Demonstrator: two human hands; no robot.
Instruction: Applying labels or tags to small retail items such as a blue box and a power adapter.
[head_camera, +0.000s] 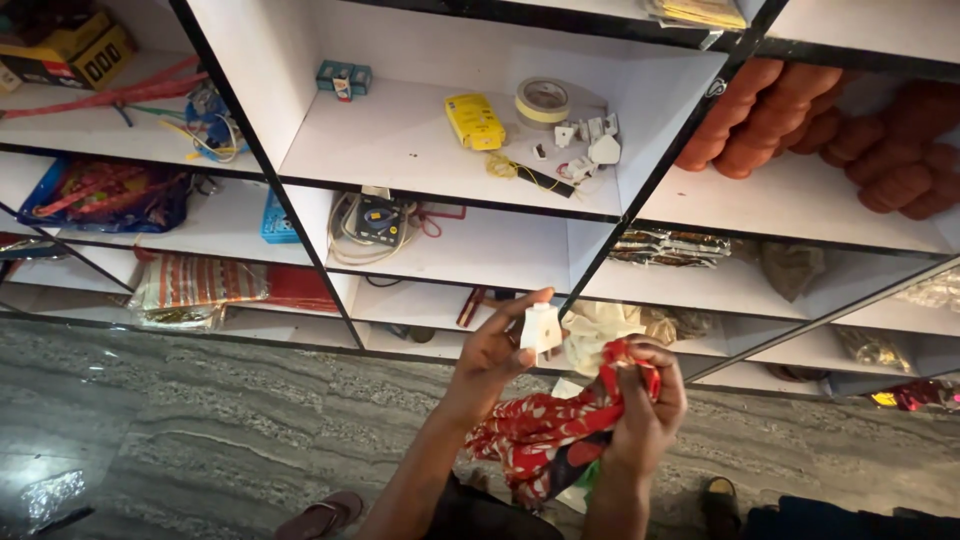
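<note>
— State of my left hand (495, 350)?
— Raised, fingers pinched shut, forearm angled up from below.
— My right hand (645, 400)?
— Just right of the left hand, slightly lower, fist clenched, knuckles outward.

Yellow flat box (474, 121) lying on upper middle shelf beside tape roll, small teal boxes (344, 76) at that shelf's back left, yellow-and-black carton (75, 50) top left, shiny foil packets (670, 247) stacked lower right.
</note>
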